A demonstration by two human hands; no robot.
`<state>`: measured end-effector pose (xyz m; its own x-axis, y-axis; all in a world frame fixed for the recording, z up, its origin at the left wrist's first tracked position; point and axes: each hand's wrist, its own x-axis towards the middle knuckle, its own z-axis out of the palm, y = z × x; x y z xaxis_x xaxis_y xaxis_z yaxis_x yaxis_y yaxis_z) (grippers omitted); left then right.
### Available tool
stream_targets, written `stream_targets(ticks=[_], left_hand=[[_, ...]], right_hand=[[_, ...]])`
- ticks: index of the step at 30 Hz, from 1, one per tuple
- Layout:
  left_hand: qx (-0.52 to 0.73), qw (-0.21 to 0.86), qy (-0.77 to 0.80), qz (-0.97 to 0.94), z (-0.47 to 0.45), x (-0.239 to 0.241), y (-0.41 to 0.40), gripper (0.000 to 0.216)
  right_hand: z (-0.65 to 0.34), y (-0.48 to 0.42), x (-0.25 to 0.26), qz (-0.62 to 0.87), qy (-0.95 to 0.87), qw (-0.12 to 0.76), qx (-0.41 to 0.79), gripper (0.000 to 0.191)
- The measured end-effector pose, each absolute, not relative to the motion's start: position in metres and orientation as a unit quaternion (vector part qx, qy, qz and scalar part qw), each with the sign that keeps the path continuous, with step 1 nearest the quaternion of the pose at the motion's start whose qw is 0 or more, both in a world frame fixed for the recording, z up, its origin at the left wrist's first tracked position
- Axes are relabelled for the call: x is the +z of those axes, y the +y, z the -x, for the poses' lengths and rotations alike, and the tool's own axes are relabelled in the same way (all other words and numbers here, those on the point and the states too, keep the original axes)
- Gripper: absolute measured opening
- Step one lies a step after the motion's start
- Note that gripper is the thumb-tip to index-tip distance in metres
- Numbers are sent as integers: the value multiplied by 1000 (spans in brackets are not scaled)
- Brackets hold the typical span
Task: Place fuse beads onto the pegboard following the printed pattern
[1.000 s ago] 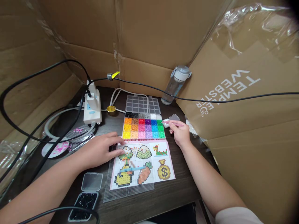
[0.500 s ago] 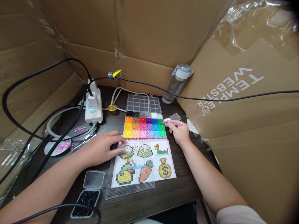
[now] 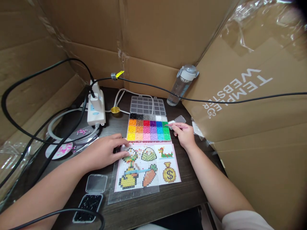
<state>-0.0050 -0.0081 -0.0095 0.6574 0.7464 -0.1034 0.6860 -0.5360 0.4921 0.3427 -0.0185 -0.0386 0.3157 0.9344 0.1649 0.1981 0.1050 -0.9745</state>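
My right hand [image 3: 184,134] pinches pink tweezers [image 3: 178,126], their tips at the green compartment on the right side of the bead box [image 3: 149,128]. Small coloured beads fill the box, sorted by colour, and its clear lid [image 3: 148,106] lies folded back. My left hand [image 3: 110,149] rests with thumb and fingers apart on the upper left of a clear pegboard [image 3: 134,195]. Under the board shows a bead pattern sheet [image 3: 177,166] with pixel pictures, among them a carrot and a money bag. Loose beads and a thin light-blue stick [image 3: 136,171] lie on the board.
A small open case of black pieces [image 3: 88,207] stands at the front left. Behind my left arm are a white dish with pink beads [image 3: 61,150] and a power strip [image 3: 96,108]. Black cables cross the view. A water bottle [image 3: 179,86] leans against the cardboard [image 3: 240,134].
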Motion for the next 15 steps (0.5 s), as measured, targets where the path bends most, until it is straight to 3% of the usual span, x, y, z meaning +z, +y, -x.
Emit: stream_targets(ticks=[15], left_hand=[[77,245,400,-880,9,-18,-7,35]], right_hand=[[-342,-18,-38,576,-479,573,332,21]])
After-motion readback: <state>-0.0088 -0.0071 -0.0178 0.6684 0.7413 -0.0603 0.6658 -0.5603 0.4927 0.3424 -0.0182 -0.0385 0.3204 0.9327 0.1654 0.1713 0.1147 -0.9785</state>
